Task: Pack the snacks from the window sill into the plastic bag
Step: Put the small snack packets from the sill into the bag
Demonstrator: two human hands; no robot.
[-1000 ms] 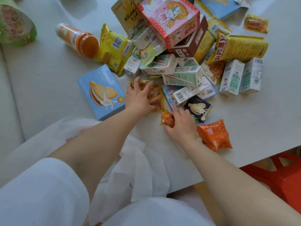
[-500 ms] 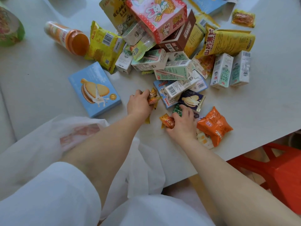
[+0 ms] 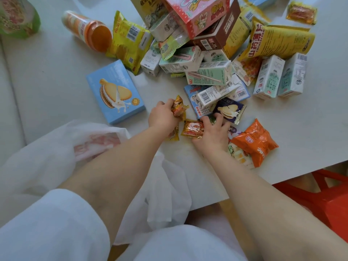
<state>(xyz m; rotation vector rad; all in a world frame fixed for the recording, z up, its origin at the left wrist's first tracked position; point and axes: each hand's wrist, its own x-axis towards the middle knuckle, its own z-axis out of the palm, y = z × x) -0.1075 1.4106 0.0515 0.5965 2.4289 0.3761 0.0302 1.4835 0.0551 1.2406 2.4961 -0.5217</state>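
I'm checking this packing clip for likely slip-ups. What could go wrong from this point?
1. The left hand grips several small orange-gold packets bunched together; one may drop on the way to the white plastic bag.
2. The bag lies slumped with no hand holding its mouth open, so snacks could miss it.
3. The pink box sits tilted atop the pile; pulling items from below may topple it.
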